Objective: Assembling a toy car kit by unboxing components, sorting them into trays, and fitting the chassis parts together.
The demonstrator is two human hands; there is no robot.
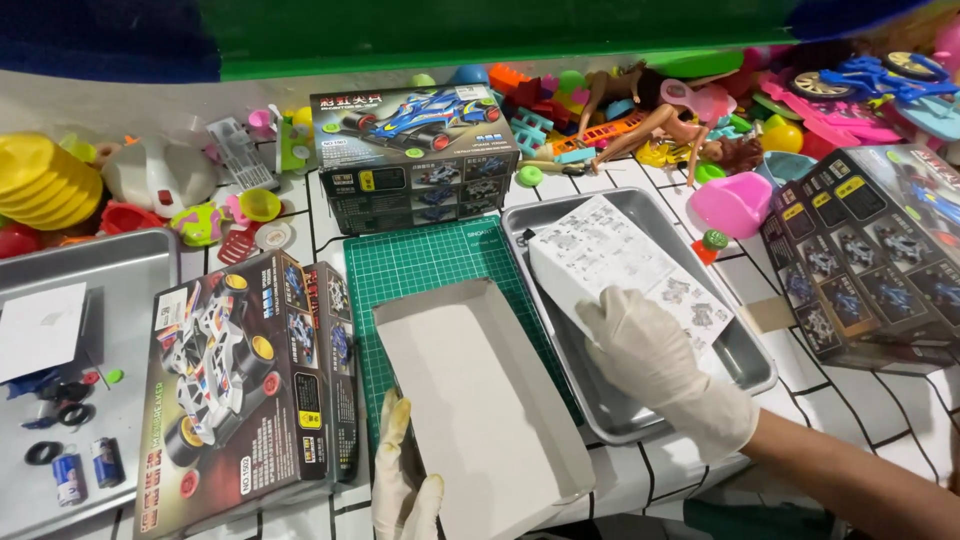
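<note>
My right hand [655,355], in a white glove, grips a folded printed instruction sheet [610,255] over the metal tray [750,360] on the right. Fingers of my gloved left hand [402,485] rest against the near left edge of an empty grey cardboard box tray [470,390] lying on the green cutting mat [425,265]. To the left lies a dark toy racing car box lid [240,375], picture side up.
A stack of toy car boxes [415,150] stands behind the mat, more boxes [870,255] at the right. A second metal tray [110,270] at left holds batteries, small wheels and a white paper. Colourful plastic toys and dolls crowd the back of the tiled table.
</note>
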